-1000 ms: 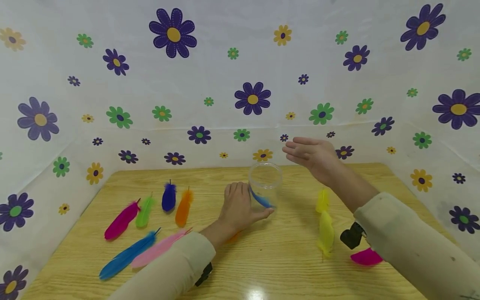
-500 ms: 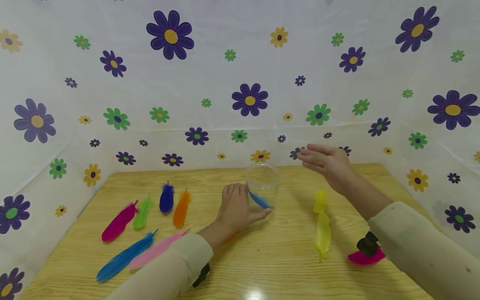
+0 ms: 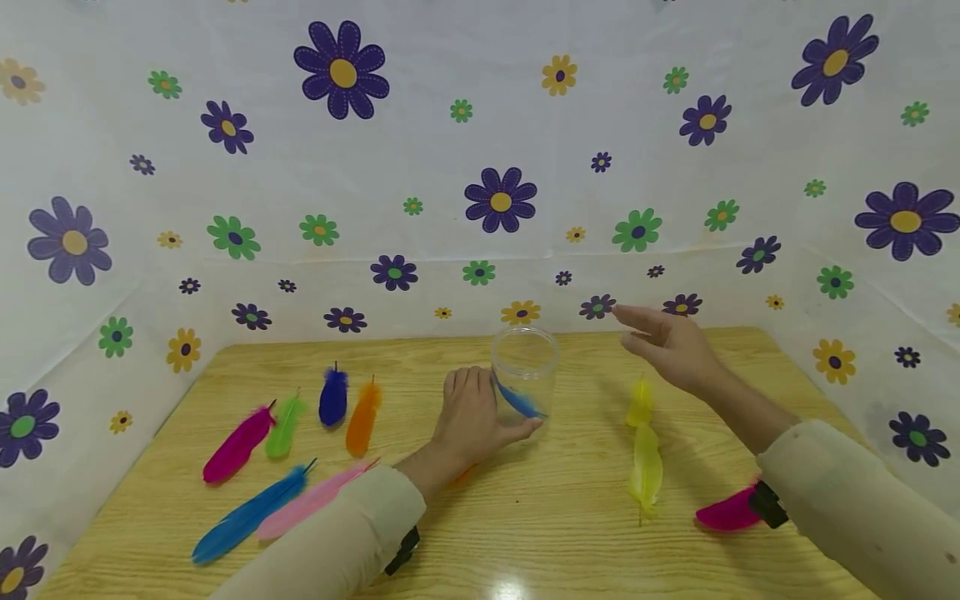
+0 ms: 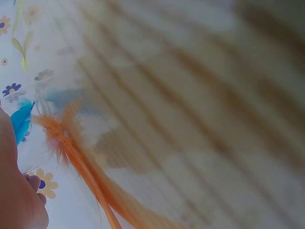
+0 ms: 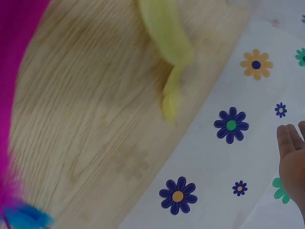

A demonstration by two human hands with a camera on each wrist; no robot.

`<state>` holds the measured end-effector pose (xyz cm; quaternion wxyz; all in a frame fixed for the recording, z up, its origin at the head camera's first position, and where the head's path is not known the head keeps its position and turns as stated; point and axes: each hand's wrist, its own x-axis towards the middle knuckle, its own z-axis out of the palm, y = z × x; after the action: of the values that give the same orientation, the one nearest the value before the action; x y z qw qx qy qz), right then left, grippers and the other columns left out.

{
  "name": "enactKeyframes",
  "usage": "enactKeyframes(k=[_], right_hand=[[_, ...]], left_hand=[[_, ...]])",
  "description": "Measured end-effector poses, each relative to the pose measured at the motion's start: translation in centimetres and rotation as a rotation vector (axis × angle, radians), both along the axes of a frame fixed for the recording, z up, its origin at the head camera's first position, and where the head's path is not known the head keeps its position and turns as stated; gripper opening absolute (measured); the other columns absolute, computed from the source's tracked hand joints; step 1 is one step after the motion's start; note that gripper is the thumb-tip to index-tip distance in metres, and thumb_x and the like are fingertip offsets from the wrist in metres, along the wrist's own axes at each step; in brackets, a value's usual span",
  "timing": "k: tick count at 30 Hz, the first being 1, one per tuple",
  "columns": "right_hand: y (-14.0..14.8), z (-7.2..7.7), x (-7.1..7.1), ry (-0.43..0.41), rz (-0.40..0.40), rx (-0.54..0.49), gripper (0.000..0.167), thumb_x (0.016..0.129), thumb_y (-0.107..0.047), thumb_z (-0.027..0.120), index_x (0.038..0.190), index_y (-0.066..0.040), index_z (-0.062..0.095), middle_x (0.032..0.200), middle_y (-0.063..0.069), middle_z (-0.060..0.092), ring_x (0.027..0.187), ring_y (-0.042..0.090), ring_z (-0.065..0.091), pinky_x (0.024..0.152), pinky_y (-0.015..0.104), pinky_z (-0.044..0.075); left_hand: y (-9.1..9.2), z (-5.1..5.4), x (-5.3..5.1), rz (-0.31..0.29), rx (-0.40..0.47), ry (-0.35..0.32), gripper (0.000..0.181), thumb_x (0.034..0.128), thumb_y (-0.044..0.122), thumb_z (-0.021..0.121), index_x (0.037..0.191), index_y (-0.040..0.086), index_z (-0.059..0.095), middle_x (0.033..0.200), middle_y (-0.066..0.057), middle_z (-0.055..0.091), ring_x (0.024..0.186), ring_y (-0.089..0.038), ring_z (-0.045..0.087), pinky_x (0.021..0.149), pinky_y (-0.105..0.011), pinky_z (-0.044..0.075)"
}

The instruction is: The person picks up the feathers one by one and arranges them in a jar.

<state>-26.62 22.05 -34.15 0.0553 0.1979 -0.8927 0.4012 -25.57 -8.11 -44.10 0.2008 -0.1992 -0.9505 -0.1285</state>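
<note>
A clear cup point(image 3: 525, 358) stands upright on the wooden table, with a blue feather point(image 3: 520, 402) leaning inside. My left hand point(image 3: 474, 421) holds the cup at its left side, fingers behind and thumb in front. An orange feather point(image 4: 90, 176) lies close beneath that wrist, mostly hidden in the head view. My right hand point(image 3: 671, 346) is raised above the back right of the table, fingers extended and holding nothing. Below it lie yellow feathers point(image 3: 646, 467). A magenta feather point(image 3: 726, 512) lies partly under the right wrist's camera.
On the left of the table point(image 3: 450, 567) lie a magenta feather point(image 3: 238, 446), a green one point(image 3: 283, 427), a dark blue one point(image 3: 333, 400), an orange one point(image 3: 363, 418), a long blue one point(image 3: 251, 515) and a pink one point(image 3: 315, 500). A flowered cloth point(image 3: 420, 150) surrounds the table.
My right hand has moved right and slightly down, away from the cup, and its fingers have spread a little. My left hand keeps its hold on the cup. The head view has shifted slightly.
</note>
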Motion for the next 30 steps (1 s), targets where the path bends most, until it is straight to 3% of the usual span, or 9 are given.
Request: enactKeyframes(k=[3,7,9,12,16,21,30], right_hand=[[0.5,-0.8,0.0,0.137,0.054,0.167,0.052,0.098,-0.014,0.062,0.147,-0.008,0.048,0.150,0.019,0.048,0.117,0.045,0.062,0.101,0.059,0.046],[1.0,-1.6,0.0,0.324,0.142,0.384,0.064,0.091,-0.014,0.072,0.149,-0.009,0.046,0.154,0.017,0.044,0.129,0.041,0.054,0.104,0.058,0.044],[1.2,-2.0,-0.1,0.401,0.187,0.465,0.070,0.088,-0.016,0.076,0.150,-0.010,0.045,0.157,0.014,0.039,0.143,0.040,0.039,0.106,0.058,0.042],[1.7,-2.4,-0.2,0.503,0.231,0.555,0.078,0.083,-0.022,0.081,0.151,-0.011,0.044,0.161,0.012,0.034,0.146,0.039,0.033,0.108,0.059,0.040],[2.5,-2.8,-0.3,0.603,0.263,0.662,0.084,0.082,-0.031,0.082,0.152,-0.011,0.041,0.165,0.010,0.026,0.150,0.038,0.026,0.121,0.052,0.023],[3.5,-3.4,-0.4,0.660,0.258,0.762,0.087,0.084,-0.044,0.075,0.155,-0.012,0.036,0.166,0.012,0.022,0.152,0.037,0.018,0.125,0.043,-0.004],[4.7,-4.6,-0.3,0.594,0.199,0.824,0.081,0.092,-0.059,0.058,0.156,-0.016,0.035,0.166,0.011,0.023,0.152,0.037,0.019,0.124,0.048,-0.006]], left_hand=[[0.0,0.0,0.1,-0.001,0.001,0.010,0.086,0.0752,0.077,0.065,0.111,0.000,0.054,0.099,-0.010,0.056,0.095,-0.027,0.046,0.096,-0.045,0.034],[-0.1,-0.1,0.0,0.007,-0.016,0.019,0.085,0.0748,0.078,0.064,0.110,0.001,0.054,0.098,-0.009,0.055,0.094,-0.026,0.046,0.094,-0.044,0.034],[-0.1,-0.2,0.0,0.010,-0.019,0.022,0.086,0.0746,0.079,0.064,0.109,0.001,0.054,0.098,-0.009,0.055,0.094,-0.026,0.046,0.093,-0.043,0.034],[-0.1,-0.2,0.0,0.007,-0.015,0.025,0.085,0.0747,0.078,0.064,0.109,0.001,0.054,0.097,-0.009,0.055,0.093,-0.026,0.046,0.093,-0.043,0.034],[-0.1,-0.2,0.0,0.000,-0.006,0.029,0.085,0.0748,0.078,0.064,0.108,0.001,0.054,0.096,-0.009,0.055,0.092,-0.026,0.046,0.093,-0.043,0.034],[-0.1,-0.2,-0.1,0.000,-0.004,0.029,0.085,0.0748,0.078,0.064,0.108,0.001,0.054,0.097,-0.009,0.055,0.093,-0.025,0.046,0.092,-0.043,0.034],[-0.1,-0.1,0.0,-0.006,0.012,0.033,0.084,0.0748,0.077,0.065,0.109,0.000,0.053,0.097,-0.009,0.055,0.093,-0.025,0.045,0.093,-0.043,0.034]])
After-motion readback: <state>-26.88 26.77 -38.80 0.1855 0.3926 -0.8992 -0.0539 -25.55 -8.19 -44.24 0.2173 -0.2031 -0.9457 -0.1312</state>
